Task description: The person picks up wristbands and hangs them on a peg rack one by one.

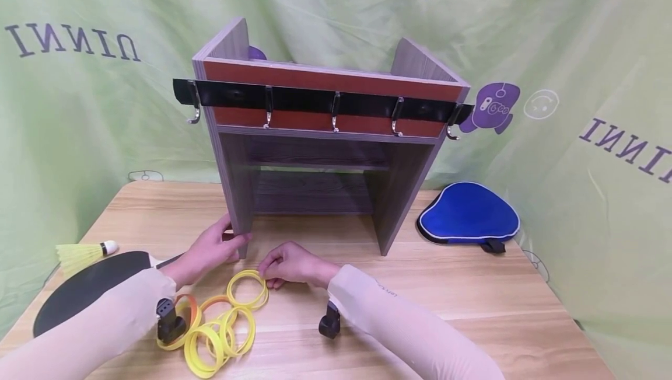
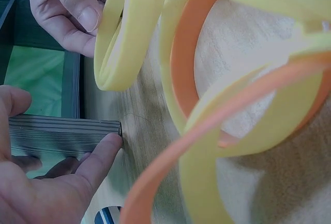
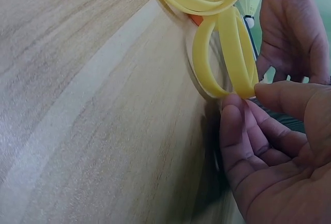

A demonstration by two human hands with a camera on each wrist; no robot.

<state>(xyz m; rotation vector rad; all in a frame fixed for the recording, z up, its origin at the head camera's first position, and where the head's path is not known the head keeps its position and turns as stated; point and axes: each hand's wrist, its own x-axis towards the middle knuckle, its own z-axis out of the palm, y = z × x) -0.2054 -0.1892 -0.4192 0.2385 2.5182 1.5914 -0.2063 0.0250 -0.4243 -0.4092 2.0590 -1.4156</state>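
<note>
A grey wood-grain shelf unit (image 1: 236, 187) stands on the table. My left hand (image 1: 215, 248) grips the lower front edge of its left side panel (image 2: 67, 131), fingers and thumb on either face. Just right of that panel, my right hand (image 1: 294, 263) pinches a yellow ring (image 3: 239, 63) between thumb and fingertips; a second yellow band sits against it. Nearer me lie several more yellow rings (image 1: 189, 354) and orange rings (image 2: 181, 53), loosely overlapping. Across the unit's red front board (image 1: 315, 81) runs a black rail (image 1: 304, 100) with several metal hooks (image 1: 336, 112).
At left, a yellow shuttlecock (image 1: 81, 254) lies beside a black paddle (image 1: 94, 286), partly hidden by my left sleeve. A blue paddle case (image 1: 469, 213) rests on the table (image 1: 446, 304) at right. Green printed cloth (image 1: 325, 12) hangs behind and on both sides.
</note>
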